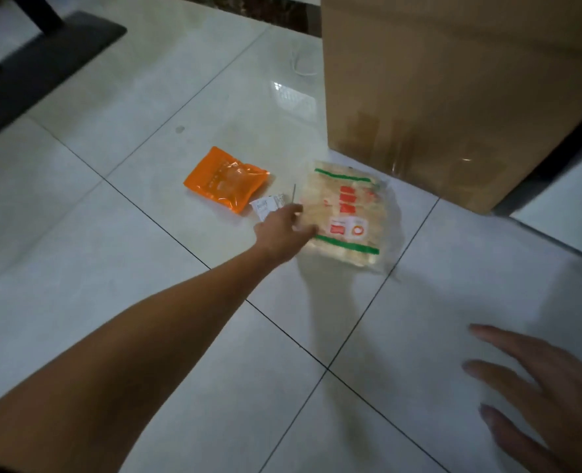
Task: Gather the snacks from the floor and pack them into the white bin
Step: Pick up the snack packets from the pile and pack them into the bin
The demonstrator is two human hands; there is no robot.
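An orange snack packet [226,179] lies on the tiled floor. Right of it lies a larger clear bag of pale crackers [347,216] with green stripes and red labels. A small white packet [265,205] sits between the two. My left hand [282,230] reaches far out; its fingers touch the left edge of the cracker bag and cover part of the white packet. Whether it grips anything is hidden. My right hand [542,394] hovers low at the bottom right with fingers spread and nothing in it. The white bin is not in view.
A tall brown cardboard box [453,80] stands just behind the cracker bag. A black table base [40,63] rests on the floor at the upper left. A thin white cable [299,66] lies on the tiles beside the box.
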